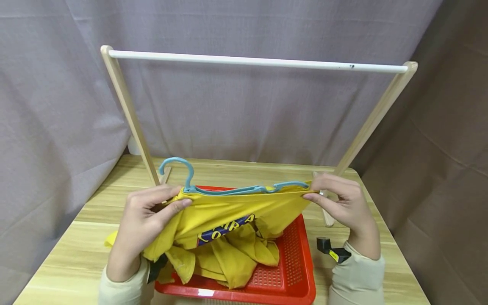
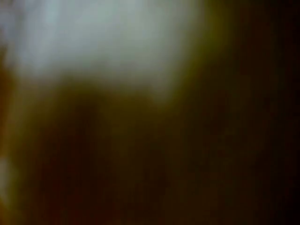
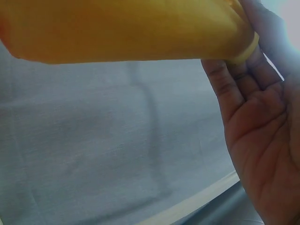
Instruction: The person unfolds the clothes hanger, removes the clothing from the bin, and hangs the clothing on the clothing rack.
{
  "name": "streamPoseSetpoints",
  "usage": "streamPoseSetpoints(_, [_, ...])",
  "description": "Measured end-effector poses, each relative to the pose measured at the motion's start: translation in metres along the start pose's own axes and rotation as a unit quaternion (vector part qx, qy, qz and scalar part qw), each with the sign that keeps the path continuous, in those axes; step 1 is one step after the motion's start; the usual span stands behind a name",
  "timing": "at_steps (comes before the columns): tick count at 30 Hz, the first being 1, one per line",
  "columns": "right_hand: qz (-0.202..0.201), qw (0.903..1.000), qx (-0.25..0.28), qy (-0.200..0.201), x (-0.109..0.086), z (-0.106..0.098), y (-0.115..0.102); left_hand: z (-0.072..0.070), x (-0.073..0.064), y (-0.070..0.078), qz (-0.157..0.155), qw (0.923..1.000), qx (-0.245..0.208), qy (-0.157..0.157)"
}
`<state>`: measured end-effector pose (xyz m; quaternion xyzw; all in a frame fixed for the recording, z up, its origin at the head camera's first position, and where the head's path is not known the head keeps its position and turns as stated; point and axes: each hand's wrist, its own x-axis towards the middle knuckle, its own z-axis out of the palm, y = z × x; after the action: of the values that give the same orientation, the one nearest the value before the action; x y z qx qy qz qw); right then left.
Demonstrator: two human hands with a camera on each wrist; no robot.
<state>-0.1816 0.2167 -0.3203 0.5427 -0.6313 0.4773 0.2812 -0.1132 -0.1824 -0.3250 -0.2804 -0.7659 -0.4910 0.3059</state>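
Note:
Between the two hands a yellow T-shirt (image 1: 274,203) with a dark printed patch is stretched over the red basket (image 1: 306,271). A light blue clothes hanger (image 1: 228,192) lies along the shirt's top edge, partly inside it, its hook standing up at the left. The left hand (image 1: 141,222) pinches the cloth beside the hook, thumb in front. At the other end the right hand (image 1: 345,205) pinches the edge near the hanger's tip. In the right wrist view, the yellow cloth (image 3: 126,33) runs into the fingers. The left wrist view is a dark blur.
Behind the basket stands a rack with a white rod (image 1: 236,60) and wooden uprights (image 1: 131,112). Crumpled yellow cloth (image 1: 228,262) lies in the basket; whether it belongs to the held shirt I cannot tell. A black strap-like item (image 1: 324,245) is by the right wrist. Grey curtains (image 1: 248,110) enclose the table.

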Motion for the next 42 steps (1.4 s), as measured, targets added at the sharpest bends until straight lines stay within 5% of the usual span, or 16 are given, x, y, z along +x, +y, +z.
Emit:
streamPoseSetpoints(6, [0.005,1.0,-0.005,-0.002,0.0,0.0,-0.002,0.001,-0.001,0.001,-0.03,0.9989,0.011,-0.033])
streamPoseSetpoints(18, [0.002,0.9991,-0.042,-0.011,0.001,0.004,-0.001,0.01,0.002,0.003,0.017,0.9981,0.024,-0.054])
streamPoseSetpoints(30, [-0.035,0.9992,-0.019,0.004,0.013,0.026,-0.011,0.031,0.002,-0.002,0.04,0.9925,0.052,-0.103])
streamPoseSetpoints(36, [-0.04,0.9984,0.0,-0.041,0.022,0.045,-0.017,0.041,0.001,-0.001,0.064,0.9901,0.067,-0.105])
streamPoseSetpoints(42, [0.015,0.9947,-0.037,-0.094,0.014,0.05,-0.011,0.043,0.002,0.0,0.06,0.9927,0.052,-0.091])
